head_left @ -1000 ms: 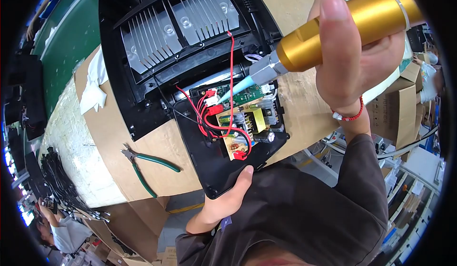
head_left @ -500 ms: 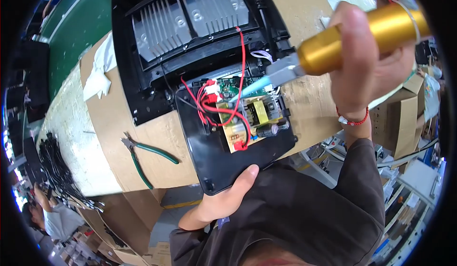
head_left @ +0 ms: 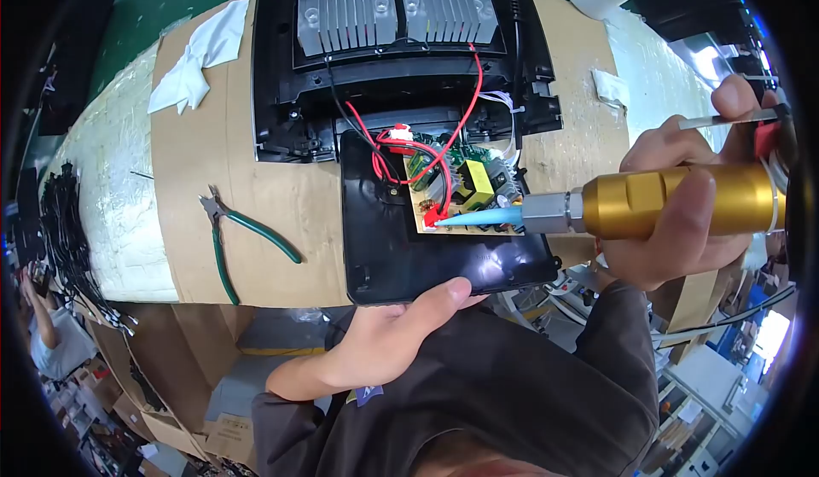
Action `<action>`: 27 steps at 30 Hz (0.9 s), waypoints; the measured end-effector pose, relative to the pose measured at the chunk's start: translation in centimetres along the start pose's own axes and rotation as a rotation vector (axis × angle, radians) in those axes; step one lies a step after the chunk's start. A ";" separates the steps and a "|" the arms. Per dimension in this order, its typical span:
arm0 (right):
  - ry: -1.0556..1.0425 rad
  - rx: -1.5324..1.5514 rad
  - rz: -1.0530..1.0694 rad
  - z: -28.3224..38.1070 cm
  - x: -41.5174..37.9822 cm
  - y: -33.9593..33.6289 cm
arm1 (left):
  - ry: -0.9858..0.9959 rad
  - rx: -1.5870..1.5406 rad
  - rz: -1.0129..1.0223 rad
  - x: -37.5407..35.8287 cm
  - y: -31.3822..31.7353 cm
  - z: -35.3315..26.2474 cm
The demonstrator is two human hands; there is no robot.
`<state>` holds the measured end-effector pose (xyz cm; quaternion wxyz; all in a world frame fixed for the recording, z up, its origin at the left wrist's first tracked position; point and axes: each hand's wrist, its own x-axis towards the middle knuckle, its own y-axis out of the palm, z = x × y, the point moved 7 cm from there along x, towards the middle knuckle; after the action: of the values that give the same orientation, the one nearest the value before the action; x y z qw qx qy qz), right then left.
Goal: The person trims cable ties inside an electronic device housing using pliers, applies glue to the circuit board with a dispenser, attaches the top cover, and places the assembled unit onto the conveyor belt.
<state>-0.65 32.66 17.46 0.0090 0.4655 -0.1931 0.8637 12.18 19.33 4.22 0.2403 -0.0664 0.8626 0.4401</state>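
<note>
My right hand [head_left: 674, 204] is wrapped round a gold-bodied glue gun [head_left: 614, 204] with a metal collar and a tapered blue nozzle. The nozzle tip touches or sits just over the red connector [head_left: 433, 218] at the near left corner of a circuit board [head_left: 469, 187]. That board, with red and black wires running off it, lies on a black plastic cover [head_left: 384, 264]. My left hand [head_left: 392, 332] grips the cover's near edge, thumb on top and the fingers hidden underneath. Behind it stands a black housing [head_left: 281, 93] with silver heatsinks [head_left: 350, 16], joined to the board by wires.
Green-handled cutting pliers [head_left: 256, 238] lie on the cardboard [head_left: 179, 247] to the left. A white cloth [head_left: 209, 55] is behind them. A bundle of black cables [head_left: 68, 238] hangs at the table's left edge. Another person [head_left: 60, 340] is at the far left.
The nozzle has moved from the board's far side to the red connector at its near corner, and the glue gun now lies nearly level. My left hand still holds the cover. The view has shifted.
</note>
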 end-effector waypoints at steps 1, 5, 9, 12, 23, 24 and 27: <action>-0.002 -0.004 0.001 0.1 -0.1 -0.1 | 0.002 -0.003 0.000 0.0 0.0 0.0; -0.004 -0.002 0.010 0.2 0.0 0.2 | -0.018 0.113 0.051 -0.1 -0.5 0.2; -0.005 -0.002 0.012 0.1 -0.1 0.2 | 0.001 0.224 0.137 -0.1 -0.6 0.4; -0.006 0.000 0.014 0.0 -0.1 0.2 | 0.007 0.171 0.079 0.1 -0.1 0.0; 0.019 -0.008 -0.018 -2.9 2.8 -2.5 | 0.677 1.180 -0.212 -1.0 -3.5 -3.0; 0.032 0.022 -0.028 -4.1 3.4 -3.5 | 0.737 1.294 -0.195 -1.0 -4.7 -3.6; 0.192 -0.020 -0.083 -10.4 4.4 -6.6 | 1.422 1.432 -0.616 -2.4 -1.4 -5.7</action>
<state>-10.19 41.64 18.05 0.0677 0.3880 -0.1804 0.9013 12.73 13.74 7.22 -0.2361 -0.3679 0.8095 -0.3920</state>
